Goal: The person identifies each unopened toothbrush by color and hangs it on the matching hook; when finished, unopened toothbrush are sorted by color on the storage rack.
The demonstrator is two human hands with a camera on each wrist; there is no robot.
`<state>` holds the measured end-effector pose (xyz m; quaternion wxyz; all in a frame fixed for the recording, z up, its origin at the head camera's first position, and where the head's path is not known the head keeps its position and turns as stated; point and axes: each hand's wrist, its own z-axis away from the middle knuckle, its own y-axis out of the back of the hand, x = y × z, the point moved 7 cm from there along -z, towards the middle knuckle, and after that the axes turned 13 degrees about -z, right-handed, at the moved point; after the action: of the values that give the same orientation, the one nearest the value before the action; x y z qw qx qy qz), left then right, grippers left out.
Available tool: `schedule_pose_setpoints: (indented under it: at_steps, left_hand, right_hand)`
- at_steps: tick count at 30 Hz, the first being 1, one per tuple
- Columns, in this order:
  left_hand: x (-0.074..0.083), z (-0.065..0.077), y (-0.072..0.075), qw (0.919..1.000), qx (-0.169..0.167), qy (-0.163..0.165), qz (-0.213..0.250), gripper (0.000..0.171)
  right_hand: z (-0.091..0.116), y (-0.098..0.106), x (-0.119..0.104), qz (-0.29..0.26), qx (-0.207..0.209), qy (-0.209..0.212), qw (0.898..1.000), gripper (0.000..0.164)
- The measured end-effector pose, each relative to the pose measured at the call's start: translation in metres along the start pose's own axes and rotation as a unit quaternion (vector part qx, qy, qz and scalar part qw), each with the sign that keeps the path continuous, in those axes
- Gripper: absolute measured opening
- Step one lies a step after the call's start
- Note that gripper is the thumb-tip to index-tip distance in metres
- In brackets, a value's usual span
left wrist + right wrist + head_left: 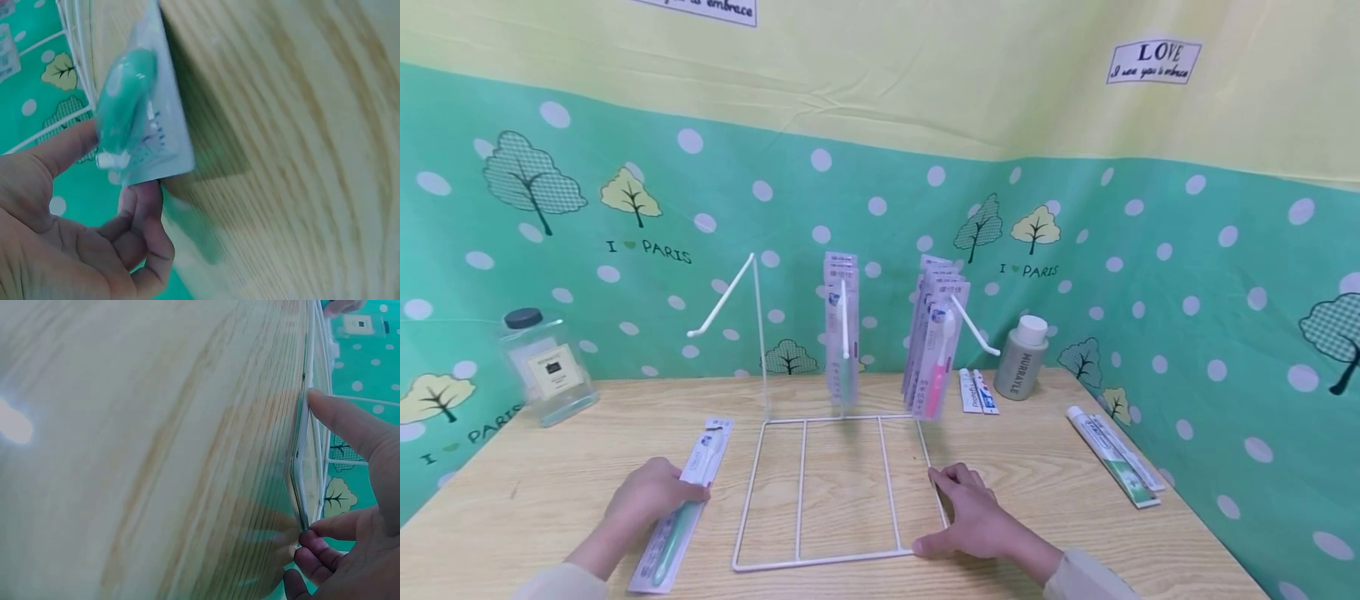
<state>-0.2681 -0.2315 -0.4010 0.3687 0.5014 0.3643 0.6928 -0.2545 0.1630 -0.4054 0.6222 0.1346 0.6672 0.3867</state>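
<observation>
My left hand (651, 496) pinches a packaged toothbrush (679, 542) with a green handle between thumb and fingers. The pack tilts over the table left of the white wire display rack (799, 492). In the left wrist view, the handle end of the pack shows close up, with fingertips at its edges. My right hand (973, 517) holds the front right corner of the rack's base, thumb on the front wire and fingers at the side wire. Packaged toothbrushes (842, 333) hang on the middle hook, and several more, the front one pink (936, 375), hang on the right hook. The left hook (722, 296) is bare.
A clear bottle with a black cap (553, 371) stands at the back left. Behind the rack on the right are a grey bottle (1021, 358) and small toothpaste packs (976, 392). A green and white toothpaste tube (1112, 458) lies near the right curtain.
</observation>
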Motion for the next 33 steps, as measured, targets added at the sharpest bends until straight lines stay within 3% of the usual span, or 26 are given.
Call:
schedule_pose_setpoints:
  at_steps: [8, 14, 19, 26, 33]
  left_hand:
    - [-0.003, -0.004, 0.012, 0.9997, 0.006, -0.018, 0.017, 0.066]
    - [0.006, 0.001, 0.024, 0.9984, 0.020, -0.034, 0.041, 0.076]
    - [0.024, 0.011, 0.034, 0.9950, 0.040, -0.056, 0.073, 0.081]
    - [0.061, 0.031, 0.036, 0.9844, 0.058, -0.104, 0.129, 0.050]
    - [0.099, 0.051, 0.030, 0.9775, 0.066, -0.143, 0.140, 0.042]
  right_hand:
    - [0.000, 0.000, 0.002, -0.005, -0.002, 0.006, 1.000, 0.103]
    - [0.000, 0.000, 0.002, -0.003, 0.000, 0.003, 1.000, 0.103]
    - [0.000, 0.000, 0.002, -0.001, 0.001, 0.003, 1.000, 0.103]
    - [0.000, 0.000, 0.002, 0.000, -0.002, 0.009, 1.000, 0.103]
    - [-0.001, 0.000, 0.003, 0.001, -0.001, 0.008, 1.000, 0.103]
